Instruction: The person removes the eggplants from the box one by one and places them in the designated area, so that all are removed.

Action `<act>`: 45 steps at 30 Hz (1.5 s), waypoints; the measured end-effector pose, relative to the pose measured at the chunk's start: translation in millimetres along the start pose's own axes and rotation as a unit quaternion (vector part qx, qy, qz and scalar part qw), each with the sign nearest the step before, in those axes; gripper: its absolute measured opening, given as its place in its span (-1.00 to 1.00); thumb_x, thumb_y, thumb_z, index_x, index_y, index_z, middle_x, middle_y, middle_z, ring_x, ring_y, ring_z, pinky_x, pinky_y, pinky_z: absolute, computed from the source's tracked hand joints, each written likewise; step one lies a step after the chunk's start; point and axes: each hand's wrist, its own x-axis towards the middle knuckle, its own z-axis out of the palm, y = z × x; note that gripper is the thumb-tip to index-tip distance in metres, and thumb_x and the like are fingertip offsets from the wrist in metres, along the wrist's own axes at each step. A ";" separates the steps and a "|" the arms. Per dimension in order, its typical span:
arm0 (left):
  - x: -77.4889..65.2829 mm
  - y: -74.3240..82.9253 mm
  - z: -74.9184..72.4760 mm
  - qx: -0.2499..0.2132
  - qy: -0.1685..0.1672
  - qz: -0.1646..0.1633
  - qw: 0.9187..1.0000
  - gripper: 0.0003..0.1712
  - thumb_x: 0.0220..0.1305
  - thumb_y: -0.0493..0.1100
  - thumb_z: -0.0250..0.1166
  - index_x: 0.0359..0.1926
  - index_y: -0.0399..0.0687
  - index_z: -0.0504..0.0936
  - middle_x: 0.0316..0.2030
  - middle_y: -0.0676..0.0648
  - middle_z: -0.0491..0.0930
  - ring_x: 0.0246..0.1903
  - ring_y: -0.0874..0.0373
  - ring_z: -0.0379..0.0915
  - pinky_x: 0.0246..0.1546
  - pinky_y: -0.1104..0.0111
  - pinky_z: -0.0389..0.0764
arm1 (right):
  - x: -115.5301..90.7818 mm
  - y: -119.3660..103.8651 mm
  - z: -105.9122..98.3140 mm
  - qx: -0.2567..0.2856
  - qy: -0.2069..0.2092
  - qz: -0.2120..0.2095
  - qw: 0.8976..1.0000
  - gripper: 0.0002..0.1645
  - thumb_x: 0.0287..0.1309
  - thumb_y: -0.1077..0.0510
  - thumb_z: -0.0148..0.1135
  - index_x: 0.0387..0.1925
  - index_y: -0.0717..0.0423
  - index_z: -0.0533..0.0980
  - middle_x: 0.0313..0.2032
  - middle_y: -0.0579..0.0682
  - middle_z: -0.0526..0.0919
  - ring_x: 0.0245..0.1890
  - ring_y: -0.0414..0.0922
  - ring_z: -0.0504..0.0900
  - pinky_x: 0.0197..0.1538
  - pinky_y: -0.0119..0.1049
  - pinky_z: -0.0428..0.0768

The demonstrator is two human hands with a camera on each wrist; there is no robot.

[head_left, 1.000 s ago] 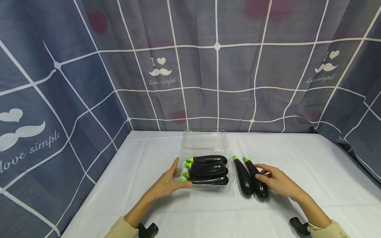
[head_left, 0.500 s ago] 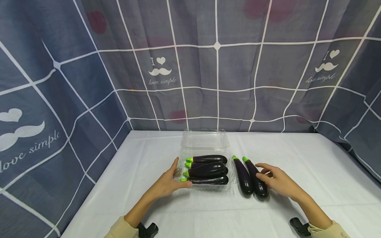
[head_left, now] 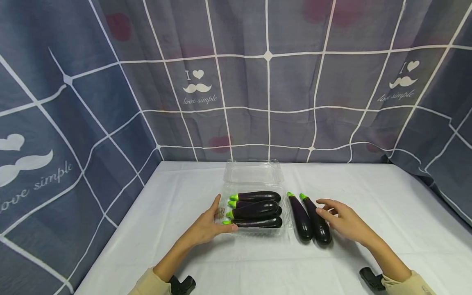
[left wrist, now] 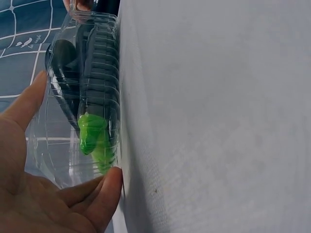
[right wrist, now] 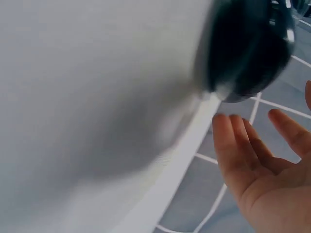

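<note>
Head view shows two loose aubergines on the white table [head_left: 354,180], stems pointing away from the person: the outer aubergine [head_left: 321,229] just beside the right hand [head_left: 341,219], the inner aubergine [head_left: 300,221] between it and the clear box [head_left: 254,232]. The right hand holds nothing; its fingers are loosely bent, apart from the outer aubergine in the right wrist view. The left hand [head_left: 204,227] spreads thumb and fingers against the box's left end without closing. Several aubergines [head_left: 258,209] lie crosswise inside, stems left, and the lid [head_left: 253,173] is folded back; a curtain [head_left: 295,82] hangs behind. A sideways nudge could probably roll the smooth outer aubergine into its neighbour; pressing hard could bend the thin-looking box wall.
</note>
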 end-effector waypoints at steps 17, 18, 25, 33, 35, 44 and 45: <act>0.7 0.8 0.8 0.001 0.002 -0.005 1.000 0.40 0.00 0.26 0.51 0.59 -0.01 -0.25 0.40 -0.42 0.14 0.40 -0.24 0.06 0.25 -0.15 0.23 | 38.0 -84.9 22.0 -0.019 0.032 -0.143 0.989 -0.63 0.40 0.02 0.18 0.12 0.10 0.58 -0.01 -0.08 0.60 -0.08 -0.05 0.59 -0.08 -0.02 0.56; 1.0 0.9 1.1 0.000 0.003 -0.005 1.000 0.40 0.00 0.26 0.51 0.59 -0.01 -0.24 0.40 -0.41 0.15 0.40 -0.24 0.06 0.25 -0.15 0.23 | 40.5 -90.7 25.3 -0.014 0.023 -0.150 0.988 -0.62 0.40 0.00 0.17 0.12 0.07 0.58 0.00 -0.13 0.59 -0.05 -0.07 0.58 -0.07 -0.03 0.55; 2.8 0.7 2.1 -0.005 0.006 -0.008 1.000 0.41 -0.02 0.25 0.52 0.58 -0.03 -0.23 0.39 -0.39 0.19 0.38 -0.21 0.12 0.25 -0.12 0.24 | 55.1 -121.7 47.6 0.048 -0.039 -0.203 0.977 -0.65 0.41 0.00 0.16 0.13 0.00 0.58 0.04 -0.19 0.58 0.10 -0.08 0.55 0.07 0.04 0.51; 2.6 0.2 1.4 -0.008 0.002 -0.008 1.000 0.41 0.01 0.25 0.51 0.58 -0.04 -0.26 0.40 -0.39 0.17 0.37 -0.22 0.13 0.22 -0.11 0.29 | 70.8 -127.5 73.9 0.038 -0.071 -0.216 0.973 -0.62 0.42 0.01 0.14 0.15 0.05 0.57 0.09 -0.05 0.57 0.13 0.01 0.54 0.11 0.08 0.50; 2.4 0.7 1.4 -0.007 0.003 -0.009 1.000 0.41 0.01 0.25 0.51 0.58 -0.04 -0.26 0.39 -0.40 0.17 0.37 -0.23 0.14 0.22 -0.11 0.29 | 73.1 -126.8 78.6 0.037 -0.070 -0.218 0.973 -0.64 0.40 0.04 0.17 0.14 0.06 0.58 0.09 -0.04 0.57 0.13 -0.01 0.53 0.11 0.05 0.50; 0.5 1.8 2.1 -0.006 0.004 -0.003 1.000 0.41 0.01 0.24 0.51 0.58 -0.07 -0.25 0.39 -0.38 0.19 0.37 -0.21 0.14 0.23 -0.12 0.27 | 71.6 -117.9 86.5 0.023 -0.098 -0.204 0.974 -0.62 0.37 0.08 0.20 0.16 0.06 0.57 0.12 -0.04 0.55 0.15 -0.03 0.52 0.14 0.02 0.48; 0.5 1.8 1.9 -0.004 0.005 0.000 1.000 0.40 0.02 0.23 0.51 0.58 -0.08 -0.25 0.39 -0.37 0.19 0.37 -0.20 0.14 0.24 -0.11 0.27 | 71.7 -117.1 86.5 0.022 -0.100 -0.204 0.974 -0.62 0.37 0.08 0.20 0.16 0.05 0.56 0.12 -0.03 0.55 0.14 -0.03 0.53 0.14 0.02 0.48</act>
